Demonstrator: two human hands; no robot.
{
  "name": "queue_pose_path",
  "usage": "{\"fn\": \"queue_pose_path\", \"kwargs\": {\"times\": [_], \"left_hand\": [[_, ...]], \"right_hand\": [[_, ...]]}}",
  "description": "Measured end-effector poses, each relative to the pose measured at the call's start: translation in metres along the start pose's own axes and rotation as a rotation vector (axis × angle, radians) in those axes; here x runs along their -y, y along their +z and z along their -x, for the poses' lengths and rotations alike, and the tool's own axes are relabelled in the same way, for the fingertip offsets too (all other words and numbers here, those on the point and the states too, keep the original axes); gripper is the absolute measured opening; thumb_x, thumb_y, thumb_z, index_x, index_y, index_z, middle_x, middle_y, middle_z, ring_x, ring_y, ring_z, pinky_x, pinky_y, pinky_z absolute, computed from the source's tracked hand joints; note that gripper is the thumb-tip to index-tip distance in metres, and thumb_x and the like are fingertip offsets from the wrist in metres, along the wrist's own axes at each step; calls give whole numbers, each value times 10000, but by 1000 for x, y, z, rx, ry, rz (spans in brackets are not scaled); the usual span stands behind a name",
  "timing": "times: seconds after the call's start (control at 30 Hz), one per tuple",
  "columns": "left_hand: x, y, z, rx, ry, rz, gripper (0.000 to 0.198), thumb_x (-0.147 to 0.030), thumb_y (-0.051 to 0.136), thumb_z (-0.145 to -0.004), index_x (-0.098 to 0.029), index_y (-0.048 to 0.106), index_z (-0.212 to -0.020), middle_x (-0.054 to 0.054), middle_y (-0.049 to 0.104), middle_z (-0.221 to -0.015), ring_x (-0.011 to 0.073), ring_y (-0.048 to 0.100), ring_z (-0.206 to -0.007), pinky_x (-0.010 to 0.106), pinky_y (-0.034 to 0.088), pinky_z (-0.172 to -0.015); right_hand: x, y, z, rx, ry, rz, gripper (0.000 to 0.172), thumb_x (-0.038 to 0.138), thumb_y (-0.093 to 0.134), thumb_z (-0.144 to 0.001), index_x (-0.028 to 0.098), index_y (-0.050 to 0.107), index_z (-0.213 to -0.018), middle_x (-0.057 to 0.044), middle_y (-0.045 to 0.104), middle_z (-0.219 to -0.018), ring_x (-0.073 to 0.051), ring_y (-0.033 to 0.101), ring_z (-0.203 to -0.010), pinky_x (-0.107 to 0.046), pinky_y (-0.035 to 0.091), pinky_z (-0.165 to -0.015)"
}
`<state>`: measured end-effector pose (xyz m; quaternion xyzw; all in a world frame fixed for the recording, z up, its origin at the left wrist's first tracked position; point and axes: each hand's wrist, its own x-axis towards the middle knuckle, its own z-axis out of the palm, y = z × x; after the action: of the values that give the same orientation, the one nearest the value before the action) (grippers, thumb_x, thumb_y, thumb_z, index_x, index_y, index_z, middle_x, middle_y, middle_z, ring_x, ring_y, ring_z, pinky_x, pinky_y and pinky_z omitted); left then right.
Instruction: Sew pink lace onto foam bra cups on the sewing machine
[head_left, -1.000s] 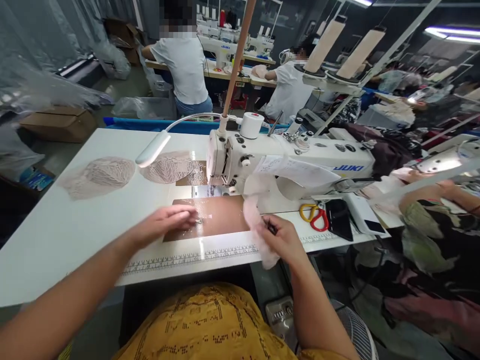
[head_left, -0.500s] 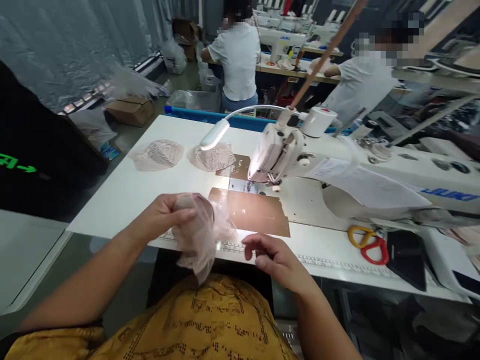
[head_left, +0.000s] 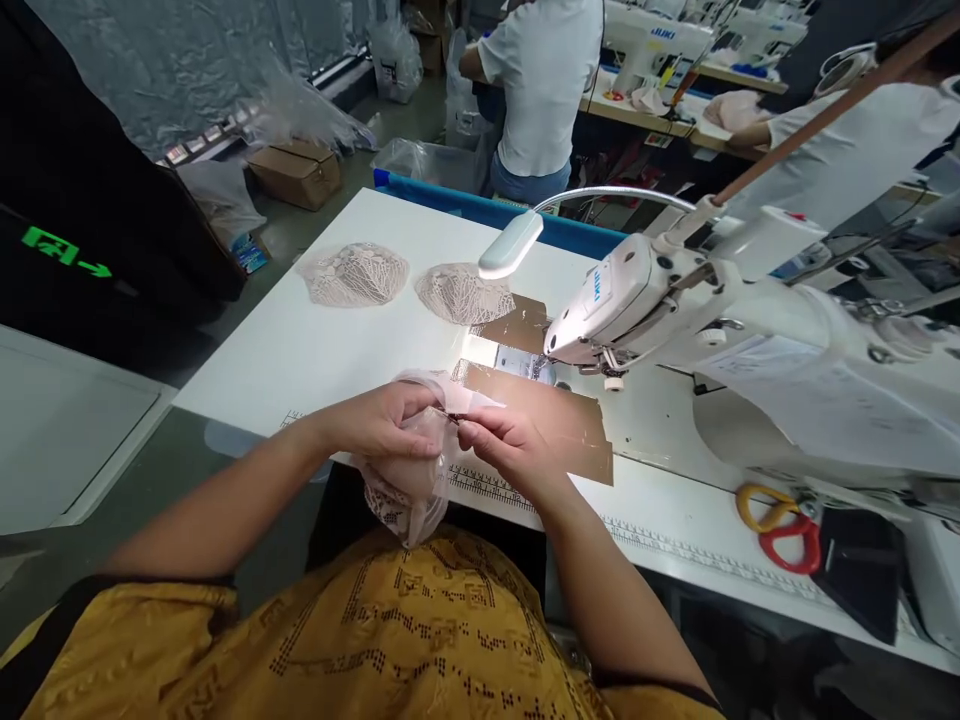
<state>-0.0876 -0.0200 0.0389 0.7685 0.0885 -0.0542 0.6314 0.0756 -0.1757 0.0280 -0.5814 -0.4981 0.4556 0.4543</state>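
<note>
Pinched in my left hand (head_left: 386, 420) is a pale pink sheer fabric piece (head_left: 409, 475) with lace at its lower end, hanging over the table's front edge. My right hand (head_left: 510, 445) is closed at the fabric's upper edge, thumb and fingertips pressed together. A small dark thing shows at those fingertips, too small to name. Just beyond my hands, the sewing machine's needle area (head_left: 547, 365) sits between brown cover sheets (head_left: 555, 415). Two lace cup-shaped pieces, one at the left (head_left: 356, 275) and one nearer the machine (head_left: 461, 293), lie flat on the white table (head_left: 300, 350).
A white lamp (head_left: 511, 245) hangs over the table beside the sewing machine head (head_left: 607, 300). Scissors with yellow and red handles (head_left: 787, 535) lie at the right by a dark flat object (head_left: 859, 570). Two people in white tops work beyond the table.
My right hand has come in from the right and closed at the fabric in my left hand. The fabric has been turned and gathered. The camera view has shifted.
</note>
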Motion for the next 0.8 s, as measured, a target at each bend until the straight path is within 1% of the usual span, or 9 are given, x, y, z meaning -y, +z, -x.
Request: {"fn": "queue_pose_path", "kwargs": {"times": [0.1, 0.17, 0.27, 0.3, 0.37, 0.53, 0.63, 0.73, 0.8], "left_hand": [[0, -1, -2, 3, -5, -27, 351, -440, 690, -786, -132, 570, -902, -23, 459, -703, 102, 439, -606, 192, 367, -509], [-2, -2, -3, 14, 7, -4, 346, -425, 687, -794, -128, 579, -934, -14, 496, -732, 113, 481, -637, 199, 401, -538], [-5, -3, -6, 51, 84, 17, 324, -362, 677, -808, -136, 610, -1030, 35, 595, -939, 175, 579, -876, 253, 489, -755], [-6, -4, -7, 62, 108, 5, 323, -345, 676, -808, -140, 619, -1050, 47, 604, -1004, 194, 580, -951, 271, 487, -821], [-7, -5, -9, 71, 124, -33, 336, -330, 682, -799, -135, 629, -1067, 63, 608, -1067, 216, 577, -1008, 290, 480, -877], [-6, -5, -13, 92, 140, -26, 380, -321, 677, -808, -136, 618, -1135, 76, 608, -1146, 229, 570, -1082, 303, 461, -948], [-7, -5, -15, 80, 145, -30, 414, -318, 681, -800, -146, 613, -1171, 75, 615, -1151, 229, 577, -1084, 299, 473, -935], [-9, -5, -15, 61, 134, -5, 374, -313, 692, -782, -140, 642, -1110, 77, 638, -1098, 230, 604, -1037, 297, 495, -895], [-9, -5, -15, 76, 130, 37, 352, -305, 690, -784, -140, 648, -1092, 79, 649, -1090, 232, 612, -1038, 301, 496, -901]], "right_hand": [[2, 4, -5, -29, -34, -29, 401, 481, 553, -887, 152, 597, -663, 0, 482, -626, -110, 445, -625, -233, 335, -579], [2, 6, -6, -42, -30, -70, 411, 486, 556, -882, 150, 592, -650, 0, 469, -605, -107, 430, -600, -233, 317, -554], [1, 5, -5, -17, 35, -148, 425, 520, 567, -866, 147, 595, -665, 21, 404, -555, -88, 357, -526, -229, 259, -494], [-1, 4, -5, -7, 61, -172, 431, 532, 573, -860, 146, 594, -669, 30, 382, -542, -82, 332, -506, -228, 238, -480], [-3, 2, -4, 2, 83, -194, 441, 542, 580, -853, 142, 591, -666, 37, 361, -528, -74, 307, -488, -226, 220, -469], [-7, -2, -4, -22, 24, -131, 436, 515, 568, -871, 139, 604, -655, 11, 425, -571, -89, 378, -555, -223, 274, -504], [-5, -2, -4, -25, 17, -136, 430, 515, 567, -870, 142, 608, -659, 0, 443, -592, -101, 402, -589, -223, 292, -513], [-3, -2, -5, -33, 7, -154, 416, 505, 586, -860, 144, 608, -653, -9, 467, -608, -108, 427, -609, -227, 313, -524], [-2, -1, -6, -35, 1, -160, 408, 495, 595, -858, 148, 604, -644, -12, 483, -616, -110, 439, -617, -230, 327, -535]]}}
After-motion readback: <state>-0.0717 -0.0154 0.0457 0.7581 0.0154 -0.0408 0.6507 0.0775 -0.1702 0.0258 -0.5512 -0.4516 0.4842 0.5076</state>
